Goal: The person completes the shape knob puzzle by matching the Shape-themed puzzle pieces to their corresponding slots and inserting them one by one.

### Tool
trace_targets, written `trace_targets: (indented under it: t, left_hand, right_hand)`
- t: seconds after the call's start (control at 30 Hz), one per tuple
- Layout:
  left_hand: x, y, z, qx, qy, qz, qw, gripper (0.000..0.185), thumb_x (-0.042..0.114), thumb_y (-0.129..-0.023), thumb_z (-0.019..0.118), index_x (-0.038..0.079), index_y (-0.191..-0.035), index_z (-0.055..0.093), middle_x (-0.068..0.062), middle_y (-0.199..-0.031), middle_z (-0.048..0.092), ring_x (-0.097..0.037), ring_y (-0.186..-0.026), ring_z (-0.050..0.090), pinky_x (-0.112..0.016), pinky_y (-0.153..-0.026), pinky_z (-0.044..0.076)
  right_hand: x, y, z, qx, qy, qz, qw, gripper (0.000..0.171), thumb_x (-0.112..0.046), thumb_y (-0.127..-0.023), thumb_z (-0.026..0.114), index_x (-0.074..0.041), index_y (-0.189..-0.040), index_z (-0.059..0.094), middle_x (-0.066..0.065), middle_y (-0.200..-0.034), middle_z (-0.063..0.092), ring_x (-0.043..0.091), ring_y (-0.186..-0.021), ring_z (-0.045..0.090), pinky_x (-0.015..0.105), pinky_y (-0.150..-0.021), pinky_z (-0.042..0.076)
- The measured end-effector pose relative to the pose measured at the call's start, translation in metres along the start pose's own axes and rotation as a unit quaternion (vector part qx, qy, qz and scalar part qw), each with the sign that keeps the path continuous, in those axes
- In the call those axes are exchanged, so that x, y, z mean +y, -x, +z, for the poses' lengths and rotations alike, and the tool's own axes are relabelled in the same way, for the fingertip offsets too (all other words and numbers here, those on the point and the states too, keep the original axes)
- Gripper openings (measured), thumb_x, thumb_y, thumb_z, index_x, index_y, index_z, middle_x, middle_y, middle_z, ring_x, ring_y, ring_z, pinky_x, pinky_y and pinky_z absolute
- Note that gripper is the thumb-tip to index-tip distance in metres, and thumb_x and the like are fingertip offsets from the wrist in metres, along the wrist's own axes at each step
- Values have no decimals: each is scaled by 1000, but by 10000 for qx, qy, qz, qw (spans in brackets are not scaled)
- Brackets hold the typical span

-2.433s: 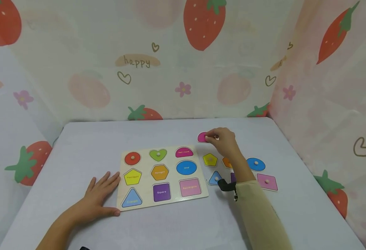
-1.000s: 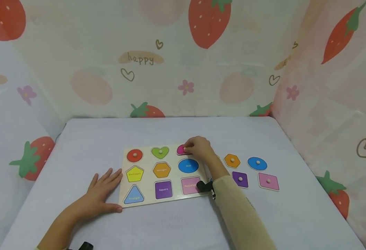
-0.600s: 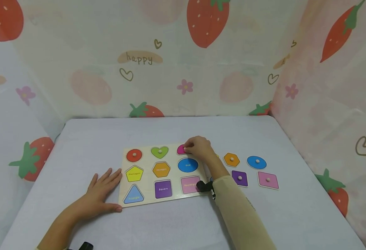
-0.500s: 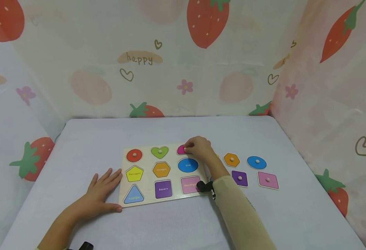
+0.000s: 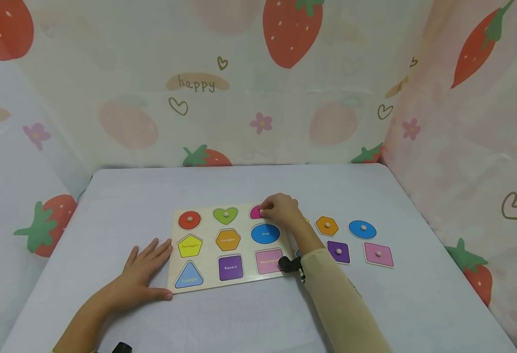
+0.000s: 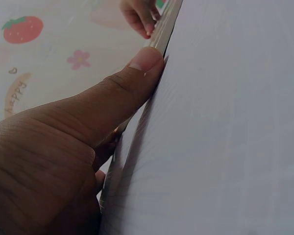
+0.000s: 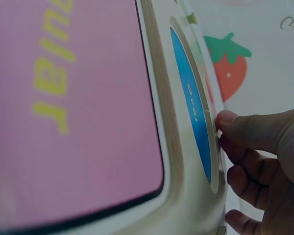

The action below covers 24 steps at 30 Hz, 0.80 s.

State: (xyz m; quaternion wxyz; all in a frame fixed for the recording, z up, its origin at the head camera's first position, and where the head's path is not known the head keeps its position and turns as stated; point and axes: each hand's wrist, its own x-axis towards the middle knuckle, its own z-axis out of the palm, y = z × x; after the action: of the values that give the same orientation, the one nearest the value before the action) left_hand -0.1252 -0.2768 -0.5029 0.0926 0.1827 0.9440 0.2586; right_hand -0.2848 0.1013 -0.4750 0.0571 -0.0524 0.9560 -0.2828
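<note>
A wooden shape puzzle board [image 5: 246, 278] lies on the grey table. My right hand [image 5: 279, 210] curls over the magenta half-round piece [image 5: 255, 212] at the board's top right slot and pinches it. The right wrist view shows my fingers [image 7: 257, 132] beyond the board's blue oval recess [image 7: 191, 110] and pink rectangle recess [image 7: 63, 98]. My left hand [image 5: 148, 267] lies flat on the table at the board's left edge. Its thumb [image 6: 137, 66] presses the board edge [image 6: 162, 32]. The red circle [image 5: 189, 219] and green heart [image 5: 225, 214] sit in their slots.
Loose pieces lie right of the board: an orange hexagon [image 5: 327, 225], a blue oval [image 5: 362, 229], a purple square [image 5: 339, 251] and a pink rectangle [image 5: 378, 254]. My right forearm [image 5: 333, 294] hides others. Strawberry-print cloth walls [image 5: 196, 88] enclose the table on three sides.
My right hand carried the magenta half-round piece from the table leftward to the board's top right slot. Over the last second it has stayed there. The left hand has not moved.
</note>
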Motion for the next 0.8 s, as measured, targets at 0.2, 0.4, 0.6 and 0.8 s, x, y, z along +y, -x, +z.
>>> trace_targets:
  t: [0.2, 0.4, 0.6, 0.8]
  left_hand:
    - [-1, 0, -1, 16, -5, 19, 10000, 121, 65, -68, 84, 7, -161, 32, -12, -170, 24, -44, -157, 6, -65, -121, -14]
    - [-2, 0, -1, 25, -15, -2, 10000, 120, 67, -69, 83, 9, -161, 32, -12, -170, 24, -43, -157, 5, -65, -121, -14]
    - [-1, -1, 1, 0, -12, -18, 10000, 120, 68, -69, 82, 9, -161, 31, -12, -170, 24, -44, -157, 5, -67, -120, -14]
    - [0, -1, 1, 8, 15, -4, 10000, 121, 68, -69, 82, 9, -161, 31, -12, -170, 24, -44, -157, 5, -67, -120, -14]
  right_hand:
    - [-3, 4, -7, -86, 69, -136, 9998, 21, -30, -96, 74, -18, -113, 78, 2, -106, 74, 24, -107, 60, 53, -108, 41]
    - [-1, 12, -19, -74, 26, -538, 9985, 24, -28, -96, 74, -17, -117, 76, 1, -108, 73, 25, -108, 60, 55, -110, 38]
    - [9, 27, -32, 102, -87, -890, 9959, 26, -26, -97, 73, -18, -121, 74, 0, -113, 73, 25, -116, 58, 53, -108, 45]
    - [21, 43, -48, 421, -203, -1339, 9899, 25, -20, -95, 75, -17, -120, 76, 1, -112, 73, 25, -118, 57, 49, -102, 52]
